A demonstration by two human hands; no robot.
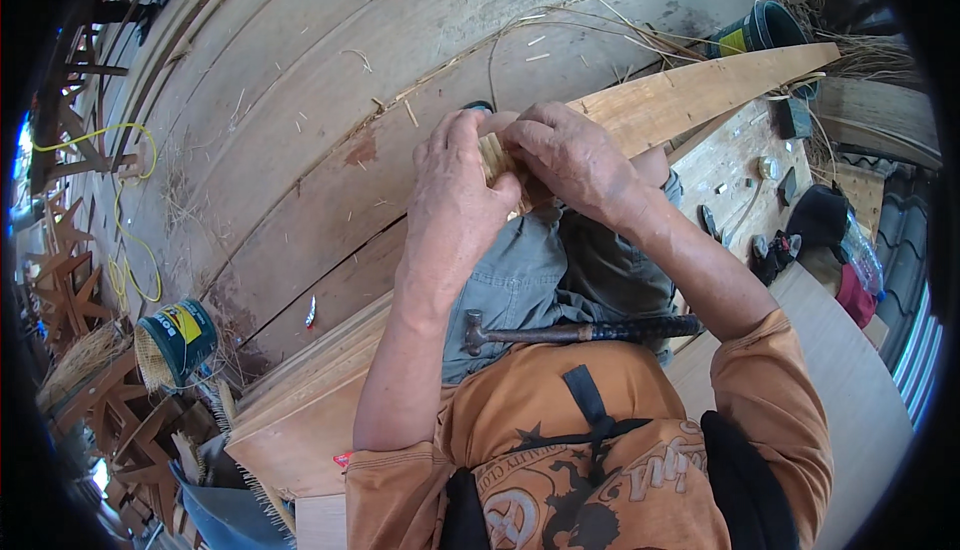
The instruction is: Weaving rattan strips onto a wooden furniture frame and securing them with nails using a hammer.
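Both my hands meet above my lap around a small pale yellow piece of ribbed strips (494,157), which looks like wood or cane; much of it is hidden by the fingers. My left hand (452,180) is closed on its near left side, thumb against it. From the other side my right hand (575,158) grips it with bent fingers. Across my thighs lies a hammer (560,333), its head to the left. Just beyond my right hand, a long tapering wooden board (710,95) runs off to the far right.
A dark green bucket (765,30) stands at the far right, with loose strips (650,35) beside it. Small tools and a glass jar (768,168) lie on a bench to the right. At left are another green bucket (185,342), a yellow cord (122,235) and wooden star shapes (65,280).
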